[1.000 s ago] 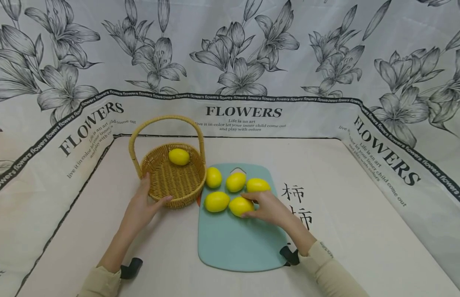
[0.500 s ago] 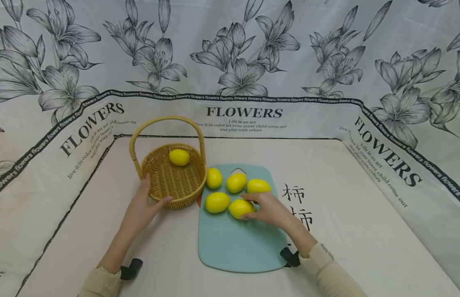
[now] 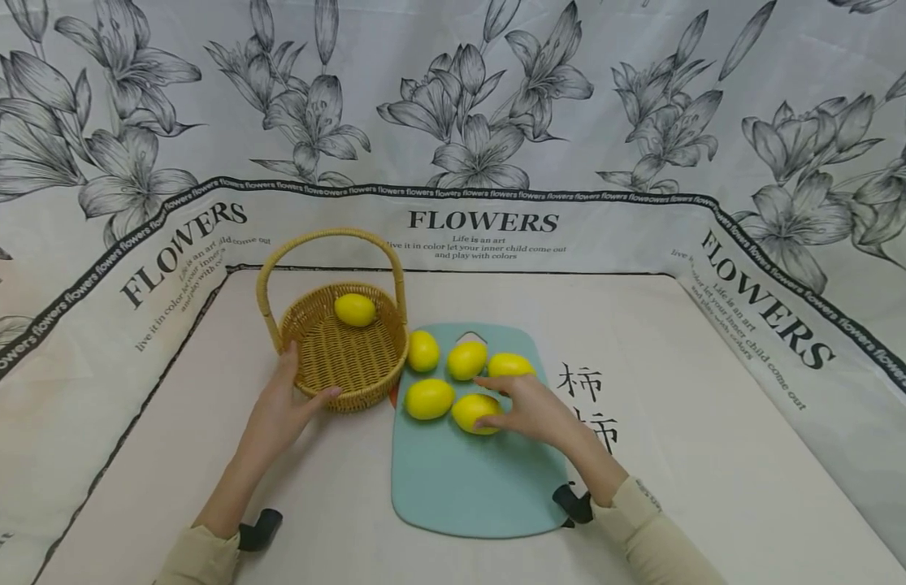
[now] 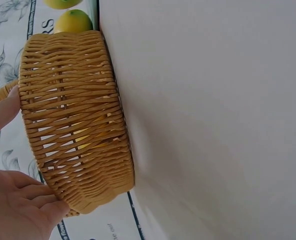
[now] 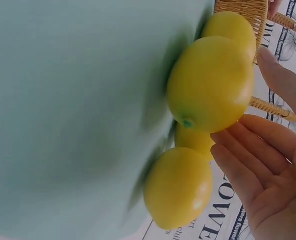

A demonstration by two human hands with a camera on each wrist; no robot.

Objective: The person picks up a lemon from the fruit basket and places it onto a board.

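Note:
A wicker basket (image 3: 343, 400) with a tall arched handle stands at the left, one lemon (image 3: 354, 309) inside. My left hand (image 3: 277, 406) holds its near-left rim, thumb and fingers spread along the edge; the left wrist view has the woven wall (image 4: 78, 115) up close. Several more lemons sit on a pale green cutting board (image 3: 474, 487). Around the nearest right one, a lemon (image 3: 470, 413), my right hand (image 3: 533, 410) is spread, thumb in front and fingers behind. In the right wrist view the fingers extend beside that lemon (image 5: 210, 85) without wrapping it.
Behind the worked lemon are others, such as the far-left lemon (image 3: 423, 351) next to the basket and the far-right lemon (image 3: 513, 366), partly covered by my hand. A flower-printed cloth (image 3: 489, 227) walls the white table (image 3: 687, 455) at back and sides.
My right fingers have opened slightly and their tips have lifted off the lemon's far side. The left hand, basket and lemons stay where they were.

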